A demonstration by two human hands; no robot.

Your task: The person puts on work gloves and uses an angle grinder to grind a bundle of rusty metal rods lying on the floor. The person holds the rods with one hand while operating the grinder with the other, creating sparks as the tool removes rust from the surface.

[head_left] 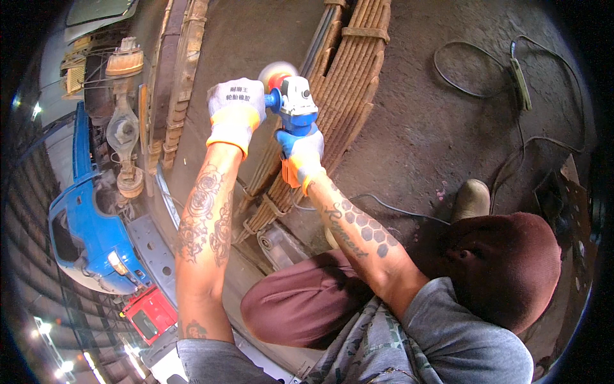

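Both my hands are on an angle grinder (pixel 298 97) with a silver head and blue body. My left hand (pixel 236 109), in a white glove with an orange cuff, is closed round the blue side handle. Wrapped round the grinder's body is my right hand (pixel 306 153), in a blue, white and orange glove. The disc (pixel 277 72) at the far side is blurred, with a red-orange patch at its middle. Under and beside the grinder lies a stack of rusty leaf springs (pixel 350 80), strapped by a clamp. Whether the disc touches metal, I cannot tell.
A cable (pixel 396 208) runs from near my right hand toward my shoes, and more cable loops (pixel 467 45) lie at the far right. Another leaf spring stack (pixel 182 83) and an axle (pixel 125 125) are on the left. A blue truck cab (pixel 96 237) stands beyond them.
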